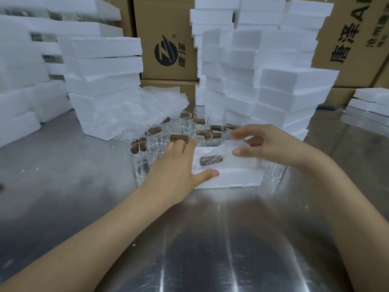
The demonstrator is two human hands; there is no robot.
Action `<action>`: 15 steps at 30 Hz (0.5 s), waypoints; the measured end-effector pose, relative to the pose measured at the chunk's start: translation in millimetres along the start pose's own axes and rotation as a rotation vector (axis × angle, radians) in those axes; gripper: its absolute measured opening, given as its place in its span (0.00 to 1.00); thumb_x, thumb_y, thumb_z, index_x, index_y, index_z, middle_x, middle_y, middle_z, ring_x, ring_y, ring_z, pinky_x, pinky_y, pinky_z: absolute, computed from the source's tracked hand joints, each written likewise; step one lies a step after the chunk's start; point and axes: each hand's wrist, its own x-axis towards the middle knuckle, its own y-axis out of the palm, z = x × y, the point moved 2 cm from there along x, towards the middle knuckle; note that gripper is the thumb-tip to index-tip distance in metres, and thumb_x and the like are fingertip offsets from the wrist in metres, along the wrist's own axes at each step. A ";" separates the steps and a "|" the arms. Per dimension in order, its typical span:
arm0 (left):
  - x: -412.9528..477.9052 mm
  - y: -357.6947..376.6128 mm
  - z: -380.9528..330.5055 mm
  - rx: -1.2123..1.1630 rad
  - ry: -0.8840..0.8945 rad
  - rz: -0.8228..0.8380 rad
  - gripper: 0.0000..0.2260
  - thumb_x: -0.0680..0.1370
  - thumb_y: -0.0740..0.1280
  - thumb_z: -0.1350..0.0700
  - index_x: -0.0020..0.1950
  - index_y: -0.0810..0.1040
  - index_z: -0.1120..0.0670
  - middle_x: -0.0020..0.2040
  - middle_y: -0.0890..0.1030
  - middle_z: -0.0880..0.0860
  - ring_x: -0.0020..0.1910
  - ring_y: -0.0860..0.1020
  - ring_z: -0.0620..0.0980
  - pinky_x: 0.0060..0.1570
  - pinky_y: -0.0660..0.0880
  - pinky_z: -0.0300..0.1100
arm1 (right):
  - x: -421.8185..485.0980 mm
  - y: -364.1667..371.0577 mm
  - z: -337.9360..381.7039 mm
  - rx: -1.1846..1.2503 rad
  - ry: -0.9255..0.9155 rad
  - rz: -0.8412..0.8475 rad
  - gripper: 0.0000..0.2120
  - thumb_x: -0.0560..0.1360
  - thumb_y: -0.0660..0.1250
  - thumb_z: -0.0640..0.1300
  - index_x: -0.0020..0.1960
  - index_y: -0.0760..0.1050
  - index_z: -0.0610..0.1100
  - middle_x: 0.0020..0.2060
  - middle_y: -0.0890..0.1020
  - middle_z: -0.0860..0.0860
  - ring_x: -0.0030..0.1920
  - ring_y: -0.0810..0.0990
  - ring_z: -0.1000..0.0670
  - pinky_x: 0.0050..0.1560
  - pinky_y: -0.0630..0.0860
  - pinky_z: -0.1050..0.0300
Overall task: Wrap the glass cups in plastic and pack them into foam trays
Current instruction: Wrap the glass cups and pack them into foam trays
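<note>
While the left hand point(179, 163) lies along the left end of a white foam tray point(231, 178), fingers straight and thumb stretched over the near top edge, its grip is released and merely rests on the foam. The right hand point(267, 146) reaches over the tray's right half, its grip closed by thumb and curved fingers on the wrapped cup point(211, 161), a bundle of bubble plastic through which a brown handle shows. The bundle lies on the tray's top, though the recess that takes it cannot be made out. The tray sits on a steel bench point(210, 239). Just behind it stands a cluster of bare glass cups point(183, 125) with brown handles, upright and close together; one more stands beside each end of the tray. A loose sheet of bubble plastic point(134, 110) drapes over the foot of a stack of foam blocks point(103, 66) at left, and taller stacks point(273, 85) rise at right. Cardboard boxes point(168, 28) with printed marks stand behind.
</note>
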 end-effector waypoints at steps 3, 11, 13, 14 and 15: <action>-0.7 1.8 -1.8 0.065 -0.015 -0.014 0.40 0.71 0.52 0.27 0.76 0.54 0.48 0.68 0.66 0.49 0.67 0.62 0.49 0.50 0.69 0.44 | -3.7 -20.8 6.2 0.114 -0.178 -0.594 0.06 0.75 0.69 0.46 0.52 0.80 0.52 0.49 0.82 0.59 0.48 0.79 0.62 0.47 0.72 0.71; 0.5 -1.7 0.7 0.145 -0.019 -0.051 0.36 0.72 0.52 0.28 0.74 0.57 0.46 0.65 0.68 0.48 0.65 0.65 0.48 0.46 0.68 0.42 | 24.8 -68.2 -20.4 -0.365 0.063 -0.793 0.25 0.79 0.64 0.50 0.73 0.64 0.46 0.74 0.63 0.47 0.75 0.55 0.44 0.71 0.53 0.46; 0.5 -2.1 2.9 0.143 -0.011 -0.065 0.36 0.72 0.52 0.28 0.74 0.57 0.46 0.65 0.68 0.47 0.65 0.65 0.48 0.48 0.69 0.42 | 33.7 -72.0 -25.6 -0.395 0.110 -0.748 0.24 0.78 0.64 0.49 0.73 0.65 0.47 0.72 0.65 0.47 0.74 0.57 0.43 0.69 0.56 0.45; 0.4 -2.1 3.6 0.141 -0.007 -0.069 0.36 0.72 0.51 0.28 0.74 0.57 0.46 0.65 0.67 0.47 0.65 0.65 0.48 0.46 0.68 0.41 | 36.5 -74.4 -26.5 -0.389 0.104 -0.767 0.23 0.78 0.64 0.47 0.72 0.66 0.46 0.70 0.67 0.45 0.72 0.59 0.42 0.67 0.58 0.45; 1.0 -1.8 4.3 0.137 -0.005 -0.074 0.36 0.72 0.51 0.27 0.74 0.57 0.46 0.65 0.67 0.47 0.65 0.65 0.47 0.45 0.67 0.41 | 38.5 -77.7 -26.1 -0.367 0.084 -0.802 0.22 0.78 0.64 0.45 0.71 0.67 0.45 0.68 0.68 0.44 0.70 0.61 0.41 0.66 0.60 0.46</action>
